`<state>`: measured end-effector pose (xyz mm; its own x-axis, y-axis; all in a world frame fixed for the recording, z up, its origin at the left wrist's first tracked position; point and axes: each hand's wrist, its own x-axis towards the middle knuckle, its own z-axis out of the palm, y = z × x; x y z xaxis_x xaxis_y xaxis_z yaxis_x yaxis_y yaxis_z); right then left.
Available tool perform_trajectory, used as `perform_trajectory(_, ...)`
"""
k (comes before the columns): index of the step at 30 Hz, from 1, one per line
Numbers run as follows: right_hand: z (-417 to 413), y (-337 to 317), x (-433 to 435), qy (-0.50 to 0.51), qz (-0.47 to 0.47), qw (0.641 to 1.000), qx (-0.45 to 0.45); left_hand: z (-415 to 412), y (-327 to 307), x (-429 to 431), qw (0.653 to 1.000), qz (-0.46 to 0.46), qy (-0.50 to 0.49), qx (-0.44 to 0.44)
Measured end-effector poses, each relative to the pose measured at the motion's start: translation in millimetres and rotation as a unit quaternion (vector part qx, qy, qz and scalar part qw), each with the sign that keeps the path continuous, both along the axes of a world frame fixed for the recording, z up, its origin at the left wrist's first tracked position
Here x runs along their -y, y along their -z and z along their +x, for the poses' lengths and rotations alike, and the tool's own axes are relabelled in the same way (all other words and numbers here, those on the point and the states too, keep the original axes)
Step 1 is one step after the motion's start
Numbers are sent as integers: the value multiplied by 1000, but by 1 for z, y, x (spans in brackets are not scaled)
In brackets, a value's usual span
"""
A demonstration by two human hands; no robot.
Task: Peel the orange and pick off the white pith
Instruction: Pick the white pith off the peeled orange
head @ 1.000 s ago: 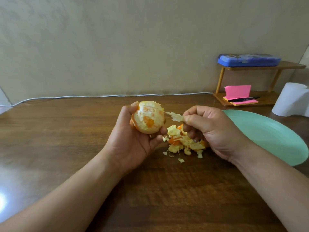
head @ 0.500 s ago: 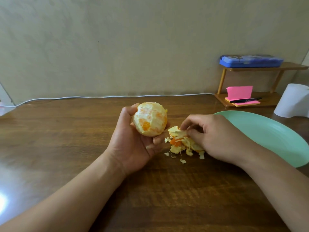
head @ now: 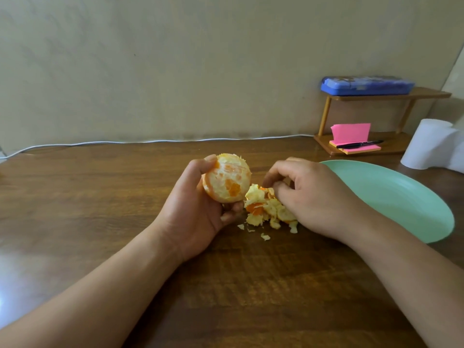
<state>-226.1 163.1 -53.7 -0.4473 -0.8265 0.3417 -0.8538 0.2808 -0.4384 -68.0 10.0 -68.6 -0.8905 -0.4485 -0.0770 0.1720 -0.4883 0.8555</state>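
Note:
My left hand (head: 198, 209) holds a peeled orange (head: 226, 177) above the wooden table (head: 100, 197); the fruit is mostly covered in pale pith, with patches of orange flesh showing. A heap of peel and pith scraps (head: 266, 207) lies on the table just right of the orange. My right hand (head: 308, 194) hovers over the right side of that heap, fingers curled and slightly apart, with nothing seen between the fingertips. Part of the heap is hidden under this hand.
A mint-green plate (head: 391, 194) lies to the right of my right hand. Behind it stand a small wooden shelf (head: 384, 95) with a blue case (head: 366, 84), pink sticky notes (head: 351, 136) and a pen (head: 359, 144). A white paper roll (head: 431, 144) is far right. A white cable (head: 150, 141) runs along the wall.
My right hand pulled a strip of pith off the orange, lowered it onto the scrap heap and let it go. The left hand has kept the orange nearly still.

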Motion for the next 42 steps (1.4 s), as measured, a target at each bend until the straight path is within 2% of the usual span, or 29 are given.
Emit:
perform_trajectory(6, 5, 0, 2, 0, -28, 998, 49, -1, 1, -1, 1000, -27, -12, -9)
perform_trajectory(11, 15, -5, 2, -39, -59, 969, 235, 1, -1, -6, 997, -82, -2, -14)
perform_trajectory(14, 20, -5, 2, -51, -62, 952, 297, 1, 0, -5, 994, -105, -7, -17)
perform_trajectory(24, 19, -4, 3, -51, -42, 952, 299, -2, 3, -4, 992, -123, -39, -18)
perform_trajectory(36, 22, -2, 3, -40, -39, 976, 209, -2, 2, -11, 994, -99, -40, -7)
perform_trajectory(42, 19, -5, 1, -53, -33, 969, 239, -2, 3, -3, 993, -107, -38, -15)
